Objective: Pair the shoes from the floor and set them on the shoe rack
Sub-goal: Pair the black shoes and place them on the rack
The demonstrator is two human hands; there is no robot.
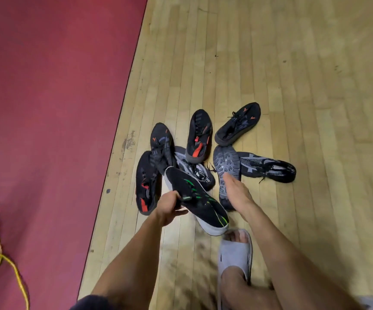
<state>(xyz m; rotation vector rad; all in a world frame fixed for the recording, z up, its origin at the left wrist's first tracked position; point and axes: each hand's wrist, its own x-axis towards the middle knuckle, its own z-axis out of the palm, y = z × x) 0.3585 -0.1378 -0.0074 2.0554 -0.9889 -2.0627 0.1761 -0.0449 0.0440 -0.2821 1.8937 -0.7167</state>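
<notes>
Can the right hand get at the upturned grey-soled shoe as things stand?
Probably yes. The right hand is open and already over the upturned shoe, fingertips on its sole, with nothing lying on top of it. The left hand is busy gripping the green-striped shoe, clear of that path.

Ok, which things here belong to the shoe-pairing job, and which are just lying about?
Job:
green-striped shoe, gripped by the left hand
upturned shoe, touched by the right hand
loose shoes on the floor, such as the orange-marked shoe

Lying about:
yellow cord on the red mat
</notes>
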